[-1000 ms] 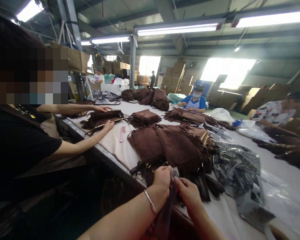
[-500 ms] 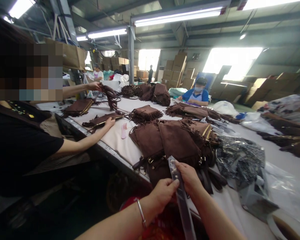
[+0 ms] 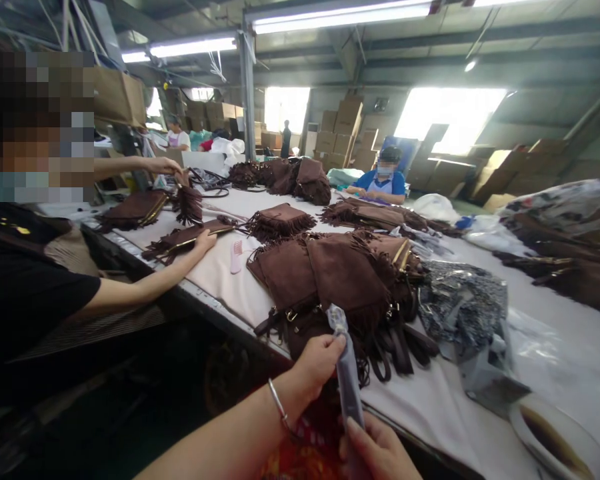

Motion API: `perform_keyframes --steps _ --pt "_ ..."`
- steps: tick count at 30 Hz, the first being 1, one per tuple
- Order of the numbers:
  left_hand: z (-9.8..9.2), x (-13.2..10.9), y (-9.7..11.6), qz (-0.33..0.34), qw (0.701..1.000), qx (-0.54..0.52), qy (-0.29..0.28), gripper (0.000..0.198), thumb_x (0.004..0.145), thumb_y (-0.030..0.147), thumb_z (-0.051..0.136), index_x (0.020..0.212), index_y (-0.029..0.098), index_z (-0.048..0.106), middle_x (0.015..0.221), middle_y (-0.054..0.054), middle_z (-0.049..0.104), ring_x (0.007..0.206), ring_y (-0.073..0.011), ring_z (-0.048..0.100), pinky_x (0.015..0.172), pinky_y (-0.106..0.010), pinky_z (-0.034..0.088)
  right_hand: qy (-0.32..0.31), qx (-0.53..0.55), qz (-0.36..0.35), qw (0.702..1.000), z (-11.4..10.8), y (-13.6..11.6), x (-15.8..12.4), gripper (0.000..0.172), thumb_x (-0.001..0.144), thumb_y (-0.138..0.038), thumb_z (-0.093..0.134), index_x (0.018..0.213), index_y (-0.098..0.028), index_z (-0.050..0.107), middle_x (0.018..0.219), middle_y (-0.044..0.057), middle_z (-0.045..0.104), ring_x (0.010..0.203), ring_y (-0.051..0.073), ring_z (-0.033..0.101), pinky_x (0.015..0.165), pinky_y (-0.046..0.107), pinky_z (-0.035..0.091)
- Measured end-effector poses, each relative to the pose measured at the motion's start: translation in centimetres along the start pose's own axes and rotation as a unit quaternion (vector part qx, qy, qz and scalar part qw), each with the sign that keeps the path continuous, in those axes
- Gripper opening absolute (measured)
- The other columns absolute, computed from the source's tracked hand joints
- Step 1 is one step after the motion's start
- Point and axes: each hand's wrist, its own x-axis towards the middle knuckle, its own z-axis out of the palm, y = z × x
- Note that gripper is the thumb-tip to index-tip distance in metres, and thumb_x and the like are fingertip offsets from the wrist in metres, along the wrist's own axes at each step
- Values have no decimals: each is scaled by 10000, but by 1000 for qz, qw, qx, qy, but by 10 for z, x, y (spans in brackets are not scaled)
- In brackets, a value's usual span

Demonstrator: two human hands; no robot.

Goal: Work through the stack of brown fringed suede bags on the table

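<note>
A long dark strap in a clear plastic sleeve slants down in front of me. My left hand, with a bangle on the wrist, pinches it near its upper end. Lower down, my right hand is closed round the same sleeved strap. Just beyond its upper tip lies a pile of brown fringed bags, with metal clips and dark straps hanging at its near side. Both hands are in front of the table edge, apart from the pile.
At the left a co-worker handles a brown fringed bag. A pink comb lies near it. Crumpled clear plastic and a roll of tape are on the right. Another person sits across the table.
My right hand has slid from the strap's upper end down to its lower part. My left hand keeps its pinch near the top. The view has shifted slightly right.
</note>
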Motion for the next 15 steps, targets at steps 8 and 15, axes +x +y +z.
perform_keyframes --steps 8,15 --pt "4 -11 9 -4 1000 -4 9 407 669 524 726 703 133 619 633 -9 591 554 -113 519 567 -254 432 45 61 -37 996 12 -64 20 394 723 -508 716 845 -167 562 597 -34 617 464 72 549 436 161 362" --pt "10 0 12 -33 998 -57 19 501 722 614 646 798 119 632 721 -74 663 605 -165 604 568 -278 473 31 70 -28 997 13 -50 19 481 671 -574 725 852 -163 551 536 -41 609 375 80 530 359 159 316"
